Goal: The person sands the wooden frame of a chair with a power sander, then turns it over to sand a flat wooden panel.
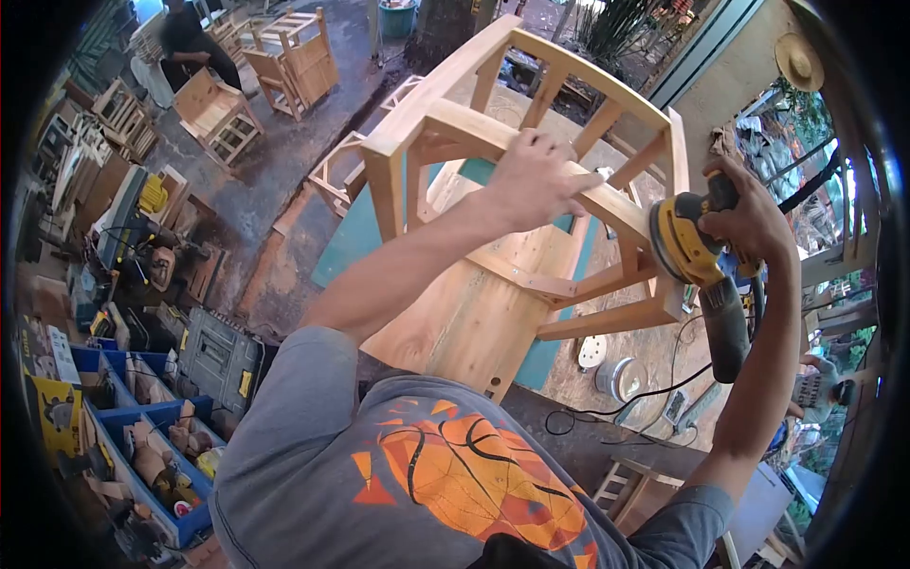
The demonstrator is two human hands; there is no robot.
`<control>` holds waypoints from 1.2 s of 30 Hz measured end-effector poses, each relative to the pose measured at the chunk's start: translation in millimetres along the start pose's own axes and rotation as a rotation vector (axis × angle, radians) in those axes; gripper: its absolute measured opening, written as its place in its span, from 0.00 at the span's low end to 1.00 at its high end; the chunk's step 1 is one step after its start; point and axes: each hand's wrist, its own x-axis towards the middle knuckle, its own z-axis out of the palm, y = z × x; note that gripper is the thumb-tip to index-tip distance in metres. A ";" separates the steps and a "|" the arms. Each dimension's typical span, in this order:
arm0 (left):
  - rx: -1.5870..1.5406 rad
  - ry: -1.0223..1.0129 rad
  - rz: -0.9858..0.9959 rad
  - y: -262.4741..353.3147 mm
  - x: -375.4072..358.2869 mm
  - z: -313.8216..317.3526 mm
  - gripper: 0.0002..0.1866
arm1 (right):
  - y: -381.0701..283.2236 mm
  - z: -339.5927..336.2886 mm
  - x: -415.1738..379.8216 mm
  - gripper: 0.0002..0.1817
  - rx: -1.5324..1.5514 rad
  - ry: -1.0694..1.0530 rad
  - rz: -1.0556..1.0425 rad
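A pale wooden chair (464,131) lies tipped on the workbench, its legs and slatted frame turned up toward me. My left hand (538,180) is wrapped over one of its rails, fingers curled around the wood. In my right hand (751,216) is a yellow and black electric sander (690,242). The sander's round pad stands on edge against the right end of that same rail, or very close to it. A black dust canister (724,327) hangs below the sander.
A teal sheet (343,248) lies under the chair. On the bench are a perforated sanding disc (591,352), a round tin (621,377) and a black cord (654,392). Blue bins (142,417) and a grey tool case (220,356) stand left. Another person (190,43) is among chairs behind.
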 end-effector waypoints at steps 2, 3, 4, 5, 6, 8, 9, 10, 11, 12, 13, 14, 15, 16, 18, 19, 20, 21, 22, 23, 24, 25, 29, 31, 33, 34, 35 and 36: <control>-0.030 -0.032 -0.030 2.6 0.5 3.2 0.26 | 1.1 0.3 5.7 0.35 0.052 0.021 0.091; -0.049 0.031 -0.013 1.2 -0.9 6.5 0.27 | 2.5 0.8 9.3 0.35 0.066 0.007 0.105; -0.067 0.092 0.005 -0.7 -1.9 9.6 0.28 | 2.1 1.3 11.0 0.35 0.064 -0.001 0.114; -0.080 0.084 0.003 -1.4 -3.2 12.2 0.28 | -1.5 0.7 9.4 0.35 0.072 0.016 0.148; -0.101 0.119 0.006 -0.4 -4.3 12.8 0.29 | -4.7 1.8 6.5 0.35 0.083 0.032 0.185; -0.133 0.152 0.012 -1.7 -6.4 10.7 0.29 | -7.9 2.2 5.0 0.35 0.048 0.059 0.163; -0.119 0.197 0.032 -4.2 -8.7 6.2 0.29 | -11.4 0.4 4.7 0.34 0.058 0.028 0.182; -0.110 0.243 0.056 -6.6 -11.4 1.8 0.29 | -12.7 -0.7 2.8 0.34 0.067 0.000 0.206; -0.101 0.227 0.058 -12.9 -17.8 -1.9 0.28 | -8.0 4.9 0.8 0.34 0.025 0.072 0.162; -0.110 0.210 0.074 -19.6 -26.4 -5.1 0.28 | 1.6 8.9 -0.7 0.35 -0.013 0.130 0.040; -0.083 0.157 0.045 -24.3 -35.4 -9.1 0.26 | -4.3 4.8 0.2 0.37 -0.013 0.044 0.084; -0.053 0.151 0.034 -31.7 -40.2 -17.0 0.27 | 11.9 15.2 -4.6 0.41 -0.061 0.199 -0.048; -0.021 0.126 0.026 -38.8 -47.6 -23.7 0.31 | 10.0 12.1 -5.3 0.42 -0.067 0.104 0.025; 0.072 0.077 -0.028 -40.4 -51.5 -33.4 0.33 | 21.0 19.6 -5.8 0.42 -0.133 0.207 0.020; 0.123 -0.017 -0.096 -50.9 -60.8 -44.9 0.35 | 8.5 9.1 -12.3 0.30 -0.195 0.127 0.007; 0.158 -0.060 -0.160 -52.7 -66.3 -47.8 0.38 | -0.2 2.2 -17.5 0.31 -0.106 0.045 0.102; 0.147 -0.058 -0.133 -48.1 -66.9 -51.8 0.38 | -6.4 -3.4 -22.1 0.31 -0.009 -0.030 0.182; 0.175 -0.045 -0.133 -43.9 -66.6 -56.4 0.38 | -7.9 -5.4 -28.5 0.31 -0.003 -0.018 0.201; 0.206 -0.031 -0.139 -41.7 -66.0 -59.1 0.39 | -9.0 -7.0 -34.6 0.31 0.035 -0.003 0.159; 0.189 -0.065 -0.191 -45.7 -67.3 -55.2 0.40 | -9.8 -8.6 -38.2 0.30 0.072 0.008 0.117; 0.187 -0.065 -0.179 -43.9 -66.1 -54.4 0.40 | -10.2 -12.8 -45.3 0.30 0.077 0.014 0.127; 0.202 -0.072 -0.196 -41.2 -65.4 -53.8 0.41 | -10.5 -16.9 -52.6 0.30 0.126 -0.026 0.114; 0.211 -0.077 -0.222 -34.7 -64.2 -50.6 0.41 | -5.2 -6.8 -65.1 0.30 0.067 0.006 0.048; 0.221 -0.090 -0.221 -33.2 -63.5 -52.0 0.42 | -2.3 -7.2 -72.5 0.30 0.053 0.003 0.057; 0.236 -0.093 -0.227 -32.0 -63.3 -53.6 0.42 | 3.2 -7.7 -75.9 0.31 0.094 0.005 0.084; 0.232 -0.106 -0.239 -31.3 -64.0 -52.4 0.42 | 4.8 -9.8 -74.5 0.31 0.089 0.016 0.075; 0.229 -0.112 -0.255 -31.0 -62.9 -51.2 0.43 | 5.7 -12.7 -71.1 0.31 0.056 -0.004 0.077; 0.240 -0.094 -0.266 -27.6 -61.8 -51.6 0.43 | 6.1 -12.7 -67.0 0.32 0.023 -0.027 0.076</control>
